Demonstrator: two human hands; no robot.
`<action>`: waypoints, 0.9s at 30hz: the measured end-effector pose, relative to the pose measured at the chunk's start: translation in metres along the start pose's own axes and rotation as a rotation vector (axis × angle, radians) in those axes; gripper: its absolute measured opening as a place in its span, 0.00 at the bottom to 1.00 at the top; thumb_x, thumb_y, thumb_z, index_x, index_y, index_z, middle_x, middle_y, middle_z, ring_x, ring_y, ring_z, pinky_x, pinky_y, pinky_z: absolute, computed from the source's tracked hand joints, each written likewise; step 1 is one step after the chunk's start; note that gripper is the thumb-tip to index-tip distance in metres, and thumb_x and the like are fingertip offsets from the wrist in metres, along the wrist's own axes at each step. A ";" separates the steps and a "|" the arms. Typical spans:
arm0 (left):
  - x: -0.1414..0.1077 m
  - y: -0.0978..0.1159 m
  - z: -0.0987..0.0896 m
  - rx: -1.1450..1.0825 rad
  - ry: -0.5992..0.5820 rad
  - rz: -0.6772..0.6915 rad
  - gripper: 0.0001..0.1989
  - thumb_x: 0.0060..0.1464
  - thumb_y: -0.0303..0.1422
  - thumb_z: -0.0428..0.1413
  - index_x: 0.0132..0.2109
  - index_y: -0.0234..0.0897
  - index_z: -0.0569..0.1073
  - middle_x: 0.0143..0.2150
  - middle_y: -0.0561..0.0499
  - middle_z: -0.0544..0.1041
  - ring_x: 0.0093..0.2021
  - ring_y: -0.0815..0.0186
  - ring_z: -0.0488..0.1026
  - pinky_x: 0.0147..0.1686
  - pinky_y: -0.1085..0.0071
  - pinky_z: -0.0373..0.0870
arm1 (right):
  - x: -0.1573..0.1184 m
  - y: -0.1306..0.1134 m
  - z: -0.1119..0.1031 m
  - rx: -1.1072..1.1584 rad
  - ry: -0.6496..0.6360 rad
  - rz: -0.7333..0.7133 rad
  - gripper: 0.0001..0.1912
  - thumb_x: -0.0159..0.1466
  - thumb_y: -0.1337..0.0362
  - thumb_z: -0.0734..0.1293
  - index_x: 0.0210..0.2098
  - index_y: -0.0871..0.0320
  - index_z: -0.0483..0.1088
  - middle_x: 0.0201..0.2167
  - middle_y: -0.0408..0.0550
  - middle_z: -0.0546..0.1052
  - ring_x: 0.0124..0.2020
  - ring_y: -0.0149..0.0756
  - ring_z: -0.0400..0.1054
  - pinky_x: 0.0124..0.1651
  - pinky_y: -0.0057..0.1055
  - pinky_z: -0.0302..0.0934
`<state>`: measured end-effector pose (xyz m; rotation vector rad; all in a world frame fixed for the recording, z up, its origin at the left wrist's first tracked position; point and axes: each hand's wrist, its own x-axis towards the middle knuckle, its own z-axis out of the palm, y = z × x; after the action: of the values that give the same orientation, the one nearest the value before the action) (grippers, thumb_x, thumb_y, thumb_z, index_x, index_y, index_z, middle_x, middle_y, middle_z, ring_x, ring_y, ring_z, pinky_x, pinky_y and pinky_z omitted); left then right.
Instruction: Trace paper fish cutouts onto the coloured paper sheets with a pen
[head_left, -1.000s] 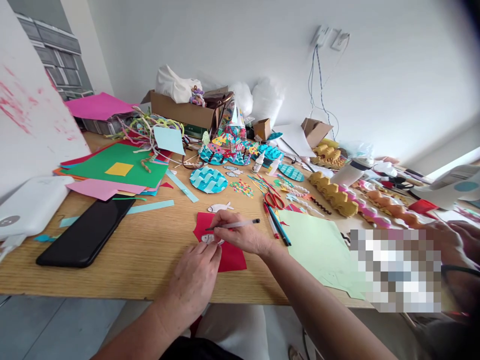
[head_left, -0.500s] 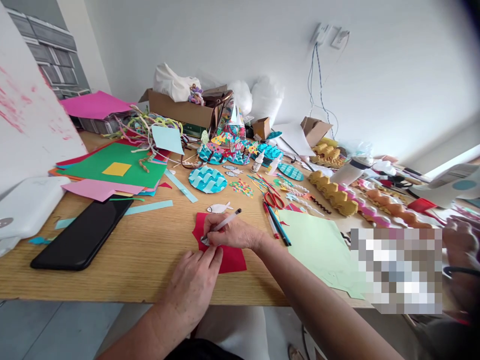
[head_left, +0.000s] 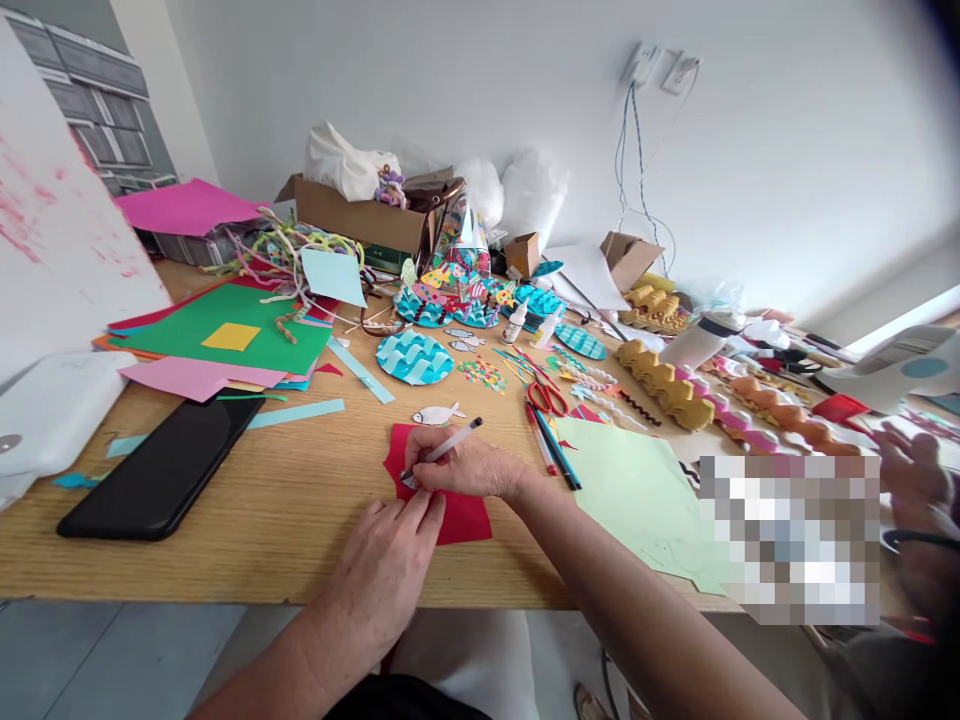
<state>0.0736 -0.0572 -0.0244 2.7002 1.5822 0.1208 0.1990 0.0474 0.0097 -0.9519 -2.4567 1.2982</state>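
Observation:
A red sheet of paper (head_left: 466, 518) lies near the table's front edge, under both hands. My right hand (head_left: 459, 466) is closed round a white pen (head_left: 461, 436), its lower end at a small grey-and-white cutout (head_left: 409, 480) on the sheet. The cutout is mostly covered by the fingers. My left hand (head_left: 394, 545) rests with its fingers extended and flat, the fingertips at the cutout and the red paper. Just beyond the sheet lies a white paper fish (head_left: 439, 414).
A black phone (head_left: 161, 465) and coloured paper (head_left: 180, 325) lie left. Red scissors (head_left: 547, 399), pens and pale green paper (head_left: 637, 495) are right. Glue bottles (head_left: 514, 323) stand behind. At the far right is another person's hand (head_left: 911, 475).
My hands and the pen have barely moved. The other person's hand at the far right has shifted and its fingers look more spread.

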 end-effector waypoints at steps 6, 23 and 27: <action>0.001 0.000 0.002 -0.003 0.022 0.004 0.24 0.54 0.17 0.43 0.57 0.30 0.65 0.48 0.40 0.74 0.41 0.56 0.73 0.40 0.57 0.71 | 0.000 0.000 0.000 -0.022 0.000 -0.014 0.05 0.55 0.74 0.62 0.27 0.60 0.66 0.26 0.41 0.73 0.28 0.27 0.67 0.29 0.22 0.58; 0.001 0.000 0.002 0.012 0.010 -0.006 0.25 0.54 0.16 0.42 0.57 0.31 0.65 0.49 0.41 0.74 0.41 0.58 0.74 0.42 0.58 0.71 | 0.002 0.003 0.005 -0.048 0.085 -0.011 0.05 0.53 0.74 0.62 0.27 0.59 0.65 0.25 0.41 0.73 0.27 0.28 0.66 0.28 0.23 0.56; 0.002 0.000 0.002 0.011 0.014 -0.003 0.25 0.53 0.16 0.42 0.58 0.30 0.64 0.50 0.40 0.73 0.42 0.57 0.73 0.42 0.58 0.71 | 0.002 0.005 0.007 -0.040 0.090 -0.006 0.05 0.53 0.74 0.61 0.27 0.59 0.64 0.24 0.39 0.72 0.26 0.26 0.65 0.27 0.22 0.56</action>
<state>0.0744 -0.0551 -0.0266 2.7113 1.5957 0.1315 0.1968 0.0463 0.0015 -0.9890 -2.4231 1.1818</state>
